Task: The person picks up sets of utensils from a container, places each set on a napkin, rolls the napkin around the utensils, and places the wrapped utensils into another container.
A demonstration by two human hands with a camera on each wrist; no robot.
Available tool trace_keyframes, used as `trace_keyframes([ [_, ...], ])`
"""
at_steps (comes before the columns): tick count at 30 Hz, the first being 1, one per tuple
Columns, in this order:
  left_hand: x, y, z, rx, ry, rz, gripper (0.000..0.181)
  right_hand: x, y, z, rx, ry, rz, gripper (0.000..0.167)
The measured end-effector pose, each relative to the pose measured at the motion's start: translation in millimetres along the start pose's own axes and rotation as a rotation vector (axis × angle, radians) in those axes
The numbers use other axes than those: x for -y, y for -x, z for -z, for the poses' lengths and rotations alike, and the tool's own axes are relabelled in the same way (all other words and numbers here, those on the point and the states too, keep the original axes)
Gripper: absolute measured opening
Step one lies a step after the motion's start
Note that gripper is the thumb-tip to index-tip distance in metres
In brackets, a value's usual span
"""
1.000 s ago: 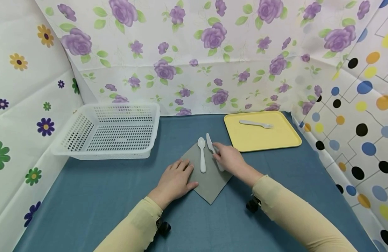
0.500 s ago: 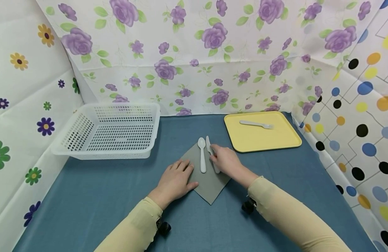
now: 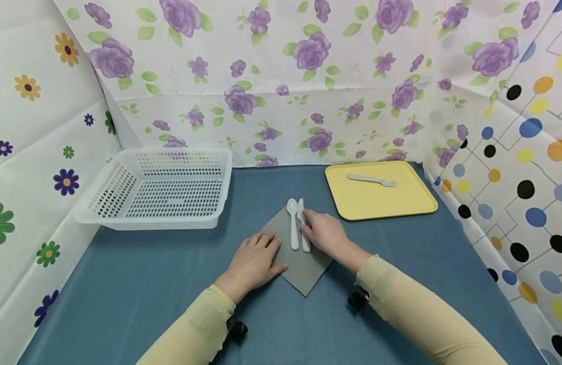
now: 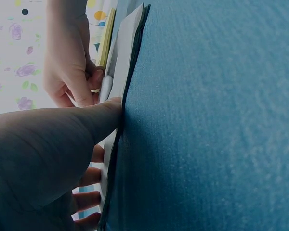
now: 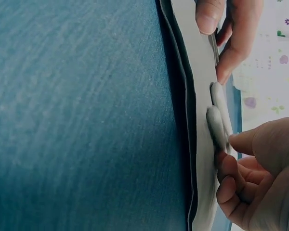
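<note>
A folded grey napkin lies cornerwise on the blue cloth. My left hand rests with spread fingers on its left side; in the left wrist view the thumb lies across the napkin's edge. On the napkin, a white plastic spoon points away from me. Just right of it is a white plastic knife, close alongside and nearly parallel. My right hand pinches the knife between thumb and fingers. The right wrist view shows the handle ends of knife and spoon side by side.
At the back right, a yellow tray bears a white plastic fork. A white perforated basket stands at the back left. Patterned cloths hang behind and on both sides of the table.
My right hand has slid the knife left across the napkin, up beside the spoon, and turned it nearly parallel to it. The left hand has stayed in place.
</note>
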State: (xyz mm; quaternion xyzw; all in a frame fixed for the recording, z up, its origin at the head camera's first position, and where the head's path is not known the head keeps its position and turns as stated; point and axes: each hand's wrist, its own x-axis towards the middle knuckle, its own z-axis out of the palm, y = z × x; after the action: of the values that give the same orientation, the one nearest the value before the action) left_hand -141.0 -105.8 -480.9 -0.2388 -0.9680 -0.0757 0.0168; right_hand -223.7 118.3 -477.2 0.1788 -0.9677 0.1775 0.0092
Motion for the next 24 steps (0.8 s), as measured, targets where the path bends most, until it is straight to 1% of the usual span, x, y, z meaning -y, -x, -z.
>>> trace_keyframes([
  [3, 1.4, -1.1, -3.4, -0.011, -0.010, -0.003, 0.066, 0.5, 2.5, 2.0, -0.002, 0.030, 0.021, 0.050],
  [6, 3.9, -1.5, -8.5, -0.018, -0.020, -0.006, 0.067, 0.7, 6.7, 4.7, -0.002, 0.058, 0.057, 0.044],
  [8, 4.4, -1.7, -8.9, -0.016, -0.019, -0.006, 0.067, 0.8, 10.4, 6.7, -0.002, 0.069, 0.082, 0.038],
  [10, 3.8, -1.4, -6.5, -0.013, -0.009, -0.007, 0.067, 0.3, 14.4, 8.2, 0.001, 0.075, 0.107, 0.030],
  [14, 0.9, -0.8, -0.3, 0.005, -0.001, 0.001, 0.065, -1.2, 21.3, 11.1, 0.004, 0.071, 0.158, 0.031],
  [16, 0.1, -0.6, 1.0, 0.014, -0.005, 0.005, 0.066, -2.6, 23.2, 11.8, 0.011, 0.073, 0.184, 0.034],
  [21, 0.0, -0.6, 0.4, 0.017, -0.018, 0.008, 0.067, -6.4, 24.8, 11.1, 0.032, 0.083, 0.234, 0.035],
  [24, -0.4, -0.7, 0.4, 0.022, -0.022, 0.010, 0.067, -8.5, 25.0, 10.2, 0.032, 0.100, 0.260, 0.036],
])
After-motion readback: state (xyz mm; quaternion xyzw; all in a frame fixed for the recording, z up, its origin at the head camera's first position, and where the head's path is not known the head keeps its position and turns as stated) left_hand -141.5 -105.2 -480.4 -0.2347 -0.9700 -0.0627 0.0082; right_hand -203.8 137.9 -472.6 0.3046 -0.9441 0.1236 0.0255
